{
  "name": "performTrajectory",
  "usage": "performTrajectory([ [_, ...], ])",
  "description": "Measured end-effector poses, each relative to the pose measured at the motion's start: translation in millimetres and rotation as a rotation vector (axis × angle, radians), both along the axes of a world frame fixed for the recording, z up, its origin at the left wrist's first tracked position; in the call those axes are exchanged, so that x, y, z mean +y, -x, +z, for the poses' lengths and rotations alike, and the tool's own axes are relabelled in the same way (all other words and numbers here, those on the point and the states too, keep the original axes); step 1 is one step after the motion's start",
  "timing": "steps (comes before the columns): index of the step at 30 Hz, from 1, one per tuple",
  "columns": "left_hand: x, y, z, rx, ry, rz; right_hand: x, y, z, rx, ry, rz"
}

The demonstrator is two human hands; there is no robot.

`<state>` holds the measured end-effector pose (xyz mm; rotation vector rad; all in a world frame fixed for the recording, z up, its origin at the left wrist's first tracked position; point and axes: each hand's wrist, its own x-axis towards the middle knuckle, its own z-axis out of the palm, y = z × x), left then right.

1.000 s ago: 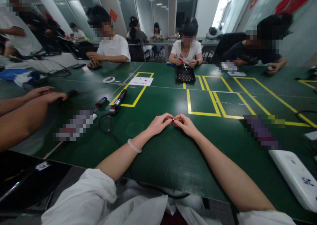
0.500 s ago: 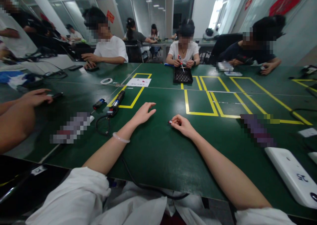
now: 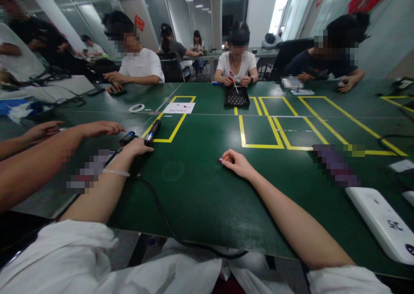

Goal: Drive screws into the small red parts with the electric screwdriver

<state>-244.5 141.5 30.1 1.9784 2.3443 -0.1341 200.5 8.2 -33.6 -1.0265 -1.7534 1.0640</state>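
My right hand [image 3: 238, 163] rests on the green table [image 3: 207, 190] and pinches a small red and silver part [image 3: 221, 159] at its fingertips. My left hand [image 3: 137, 147] is stretched far to the left, fingers laid out, with its fingertips on the rear end of a black electric screwdriver [image 3: 153, 131] that lies on a yellow tape line. The tool's black cable [image 3: 161, 216] runs back across the table towards me. A white bangle [image 3: 115, 172] sits on my left wrist.
Another person's hand [image 3: 100, 128] reaches in from the left, next to a small black and blue cylinder [image 3: 128, 138]. Further back are a black parts tray [image 3: 237, 98], a white sheet [image 3: 179, 107] and a white ring [image 3: 136, 108]. A white device [image 3: 378, 218] lies at the right. Several people sit opposite.
My hands were together on the small part; the left let go and swung left to the screwdriver. The right hand kept the part. The neighbour's hand reached further in.
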Motion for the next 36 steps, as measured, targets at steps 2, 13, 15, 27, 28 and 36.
performTrajectory([
  [2, -2, 5, -1.6, 0.011, 0.059, -0.027, -1, 1, 1.6, -0.001, 0.001, -0.001],
  [13, -38, -54, 0.7, 0.011, -0.023, -0.071, -2, 1, 2.3, -0.021, -0.006, 0.002],
  [15, -48, -75, -1.1, 0.01, -0.041, -0.105, -1, 1, 1.3, -0.024, -0.01, 0.007],
  [27, -109, -205, -8.9, -0.049, -0.203, -0.469, -1, 2, 2.2, -0.034, -0.01, 0.002],
  [28, -113, -213, -9.0, -0.062, -0.212, -0.501, -1, 2, 2.3, -0.033, -0.011, 0.001],
  [36, -132, -241, -13.8, -0.149, -0.247, -0.63, -1, 3, 1.5, -0.027, -0.02, -0.009],
])
